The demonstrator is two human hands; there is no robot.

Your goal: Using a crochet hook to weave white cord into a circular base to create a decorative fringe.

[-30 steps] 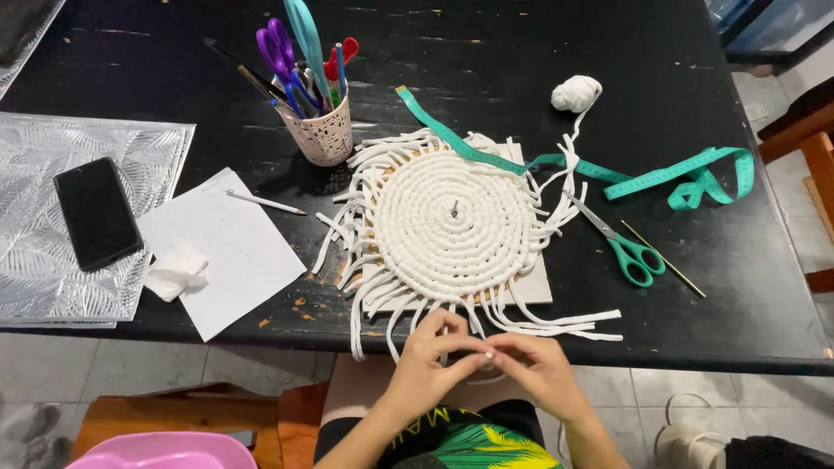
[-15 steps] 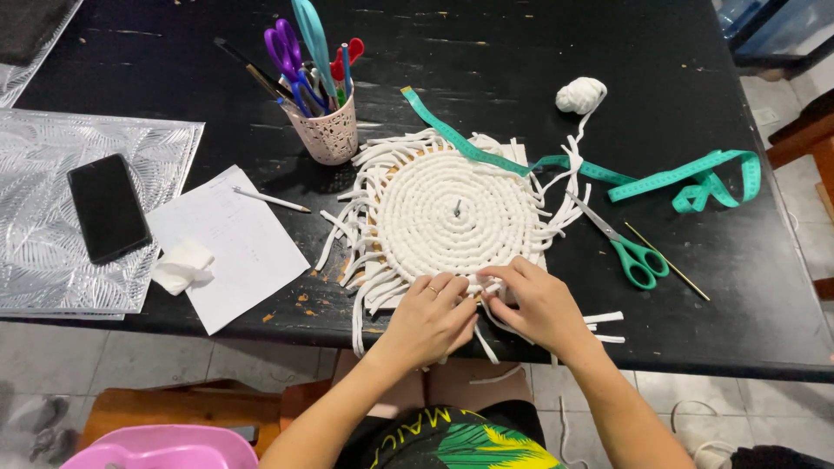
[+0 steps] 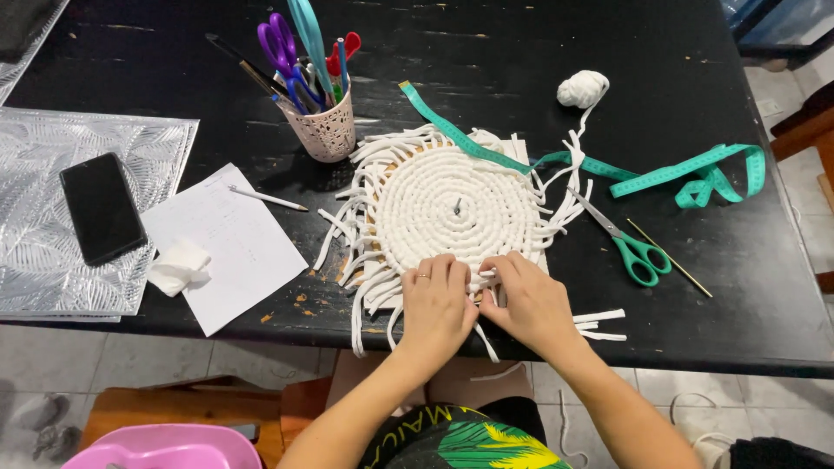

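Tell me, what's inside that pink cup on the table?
The cup holds purple-handled scissors, a light-blue tool, a red-handled item and dark pencils, all standing upright. Their lower ends are hidden by the cup wall.

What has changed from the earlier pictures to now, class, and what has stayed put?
Both hands, left hand and right hand, moved up from below the table edge onto the near rim of the round white cord mat, fingers pressing its fringe strands. The scissors, tape measure, pen cup and phone stayed put.
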